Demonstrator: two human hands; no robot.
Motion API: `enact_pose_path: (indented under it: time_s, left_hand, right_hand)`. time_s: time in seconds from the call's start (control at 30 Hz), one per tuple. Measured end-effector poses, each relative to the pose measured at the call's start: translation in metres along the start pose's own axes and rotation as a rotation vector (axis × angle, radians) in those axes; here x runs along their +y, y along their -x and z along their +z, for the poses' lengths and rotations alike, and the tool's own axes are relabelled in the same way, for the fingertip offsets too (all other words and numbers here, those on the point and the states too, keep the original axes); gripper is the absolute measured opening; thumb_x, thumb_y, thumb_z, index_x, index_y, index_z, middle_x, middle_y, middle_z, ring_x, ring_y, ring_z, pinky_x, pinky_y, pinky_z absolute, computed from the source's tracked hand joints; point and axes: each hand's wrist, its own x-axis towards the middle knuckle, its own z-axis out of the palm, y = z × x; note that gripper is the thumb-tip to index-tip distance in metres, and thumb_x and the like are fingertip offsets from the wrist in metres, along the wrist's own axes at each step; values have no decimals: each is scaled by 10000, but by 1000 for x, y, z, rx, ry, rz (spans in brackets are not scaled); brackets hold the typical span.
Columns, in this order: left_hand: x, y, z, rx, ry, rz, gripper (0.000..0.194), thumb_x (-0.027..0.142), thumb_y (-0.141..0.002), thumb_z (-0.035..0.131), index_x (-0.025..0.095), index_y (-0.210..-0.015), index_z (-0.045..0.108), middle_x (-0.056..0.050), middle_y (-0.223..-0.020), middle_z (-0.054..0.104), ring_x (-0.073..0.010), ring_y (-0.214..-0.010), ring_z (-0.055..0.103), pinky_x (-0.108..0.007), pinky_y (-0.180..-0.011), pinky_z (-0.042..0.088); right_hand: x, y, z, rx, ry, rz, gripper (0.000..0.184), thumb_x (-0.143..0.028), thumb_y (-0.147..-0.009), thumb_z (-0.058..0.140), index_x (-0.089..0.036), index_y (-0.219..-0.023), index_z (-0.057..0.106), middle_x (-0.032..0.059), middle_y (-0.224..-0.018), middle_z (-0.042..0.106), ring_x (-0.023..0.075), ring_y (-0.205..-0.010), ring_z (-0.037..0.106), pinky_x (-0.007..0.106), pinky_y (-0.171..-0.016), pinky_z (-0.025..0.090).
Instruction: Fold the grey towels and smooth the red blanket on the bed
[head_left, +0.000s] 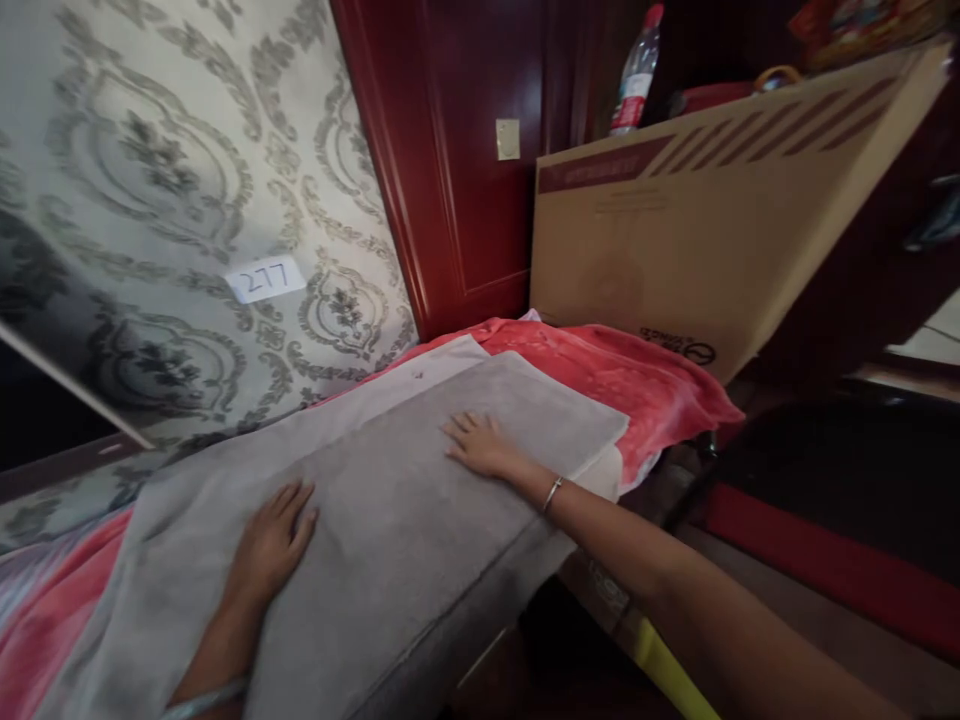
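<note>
A grey plush cloth (pixel 390 490) lies folded across a raised surface, its upper layer spread fairly flat. My left hand (pixel 271 540) rests on its left part, fingers stretched out and close together. Farther back and to the right, my right hand (pixel 480 445) lies flat on the same cloth with fingers spread. Neither hand grips anything. Under the grey cloth is a red blanket (pixel 637 385), showing at the far right end and again at the lower left. One front edge of the grey cloth hangs down over the side.
Patterned wallpaper with a paper marked 277 (pixel 266 279) borders the left. A large cardboard box (pixel 645 240) leans behind the red blanket, a plastic bottle (pixel 637 75) above it. Dark red panelling (pixel 480 210) stands at the back. A black item with a red band (pixel 825 560) is at right.
</note>
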Motion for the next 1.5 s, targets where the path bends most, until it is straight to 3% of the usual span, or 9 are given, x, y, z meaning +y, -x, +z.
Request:
enact_pose_path:
  time_s: [0.2, 0.37, 0.47, 0.6, 0.8, 0.93, 1.07, 1.17, 1.5]
  left_hand:
    - [3, -4, -1, -8, 7, -10, 680, 514, -896, 312, 98, -1328, 632, -160, -1458, 554, -321, -1371, 495, -490, -1171, 378]
    - [16, 3, -10, 42, 15, -46, 627, 457, -919, 291, 122, -1326, 631, -122, -1456, 566, -268, -1382, 485, -418, -1188, 366]
    - [28, 0, -23, 44, 9, -126, 609, 475, -910, 309, 132, -1246, 685, -122, -1367, 638, -283, -1305, 558, -408, -1116, 450]
    - [63, -27, -35, -27, -10, -167, 600, 493, -935, 291, 142, -1141, 732, -145, -1218, 711, -311, -1167, 642, -446, -1034, 498]
    - [142, -59, -8, -149, -57, 68, 594, 433, -940, 408, 208, -1484, 489, -112, -1588, 393, -340, -1477, 332, -566, -1177, 302]
    - [153, -51, 17, -135, -43, 135, 571, 433, -972, 389, 297, -1527, 406, -60, -1610, 358, -331, -1497, 292, -592, -1172, 289]
    - [141, -46, 26, -113, -31, 161, 567, 444, -989, 354, 318, -1541, 366, -42, -1622, 333, -321, -1505, 275, -593, -1177, 282]
    - [137, -47, 28, -121, -14, 151, 569, 452, -986, 361, 320, -1539, 368, -40, -1623, 331, -325, -1506, 270, -599, -1179, 278]
    - [145, -48, 19, -173, 103, 125, 594, 458, -963, 440, 329, -1539, 373, -59, -1627, 318, -344, -1511, 251, -616, -1196, 236]
  right_hand:
    - [115, 56, -26, 23, 95, 355, 625, -571, -1027, 268, -310, -1595, 273, 33, -1671, 158, 314, -1523, 121, 619, -1187, 114]
    - [162, 92, -36, 49, 113, 553, 632, -538, -1027, 252, -246, -1584, 317, 108, -1649, 226, 349, -1495, 216, 628, -1160, 196]
    - [159, 88, -39, 80, 112, 574, 621, -480, -1031, 259, -175, -1564, 355, 176, -1622, 269, 386, -1484, 226, 683, -1133, 187]
    - [123, 51, -40, 109, 79, 391, 610, -446, -1031, 304, -192, -1586, 303, 155, -1642, 224, 335, -1511, 167, 624, -1169, 169]
    - [75, -29, -35, 97, 17, 93, 613, -520, -1021, 348, -296, -1589, 295, 41, -1670, 162, 254, -1530, 115, 502, -1217, 131]
    - [103, -56, -35, 73, 2, 153, 602, -534, -1014, 345, -289, -1563, 364, 56, -1649, 240, 285, -1516, 168, 548, -1202, 130]
    - [151, -52, -33, 92, -3, 331, 606, -541, -1023, 293, -299, -1577, 329, 35, -1660, 212, 278, -1519, 153, 531, -1198, 139]
    - [175, -46, -29, 116, -9, 500, 621, -514, -1037, 214, -247, -1593, 291, 92, -1659, 203, 298, -1511, 177, 564, -1169, 199]
    - [174, -41, -25, 179, 25, 599, 593, -496, -1041, 230, -261, -1577, 330, 97, -1634, 279, 280, -1498, 230, 549, -1156, 253]
